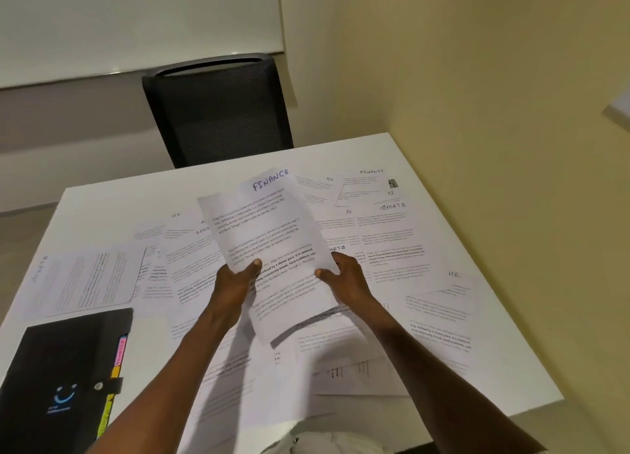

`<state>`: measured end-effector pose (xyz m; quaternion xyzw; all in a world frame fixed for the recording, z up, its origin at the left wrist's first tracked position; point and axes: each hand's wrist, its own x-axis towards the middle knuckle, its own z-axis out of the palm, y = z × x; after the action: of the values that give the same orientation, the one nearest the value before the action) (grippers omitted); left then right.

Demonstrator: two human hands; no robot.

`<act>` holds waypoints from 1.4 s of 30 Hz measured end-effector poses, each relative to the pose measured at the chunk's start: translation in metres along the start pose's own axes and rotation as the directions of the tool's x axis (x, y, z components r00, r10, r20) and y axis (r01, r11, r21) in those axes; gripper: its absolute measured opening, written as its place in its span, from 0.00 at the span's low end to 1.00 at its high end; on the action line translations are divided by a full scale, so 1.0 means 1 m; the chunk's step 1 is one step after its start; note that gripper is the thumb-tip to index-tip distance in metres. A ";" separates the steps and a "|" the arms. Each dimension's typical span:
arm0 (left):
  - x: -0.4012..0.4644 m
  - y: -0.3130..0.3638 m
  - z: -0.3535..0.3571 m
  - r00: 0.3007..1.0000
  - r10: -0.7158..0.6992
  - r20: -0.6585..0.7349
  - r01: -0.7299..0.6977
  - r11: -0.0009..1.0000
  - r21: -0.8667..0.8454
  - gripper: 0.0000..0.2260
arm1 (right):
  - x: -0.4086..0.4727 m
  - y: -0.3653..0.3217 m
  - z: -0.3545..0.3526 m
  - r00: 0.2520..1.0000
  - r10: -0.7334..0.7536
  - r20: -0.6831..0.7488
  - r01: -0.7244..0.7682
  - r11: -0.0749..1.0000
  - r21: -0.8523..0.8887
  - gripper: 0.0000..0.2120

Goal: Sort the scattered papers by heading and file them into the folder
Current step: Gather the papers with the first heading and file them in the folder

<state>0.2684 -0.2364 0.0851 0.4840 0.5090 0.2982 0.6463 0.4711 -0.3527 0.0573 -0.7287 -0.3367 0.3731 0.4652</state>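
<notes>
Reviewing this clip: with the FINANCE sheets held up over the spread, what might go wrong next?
The held FINANCE sheets are fanned out of line between the left hand and right hand, so one might slip out. Loose sheets overlap and hide some headings, which invites misfiling. The black folder looks strapped shut, so filing likely needs a free hand.

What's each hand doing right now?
Left hand: grips the FINANCE sheet at its left edge.
Right hand: grips the same sheet at its right edge.
</notes>
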 end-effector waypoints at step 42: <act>0.192 0.024 0.069 0.987 -0.162 -0.017 0.158 0.980 -0.124 0.17 | 0.374 0.047 -0.152 0.984 -0.046 -0.171 -0.141 0.381 -0.914 0.36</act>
<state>0.3946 -0.0812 0.0373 0.3969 0.5360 0.2824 0.6895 0.7938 -0.1202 -0.0290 -0.9019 -0.4257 0.0735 -0.0026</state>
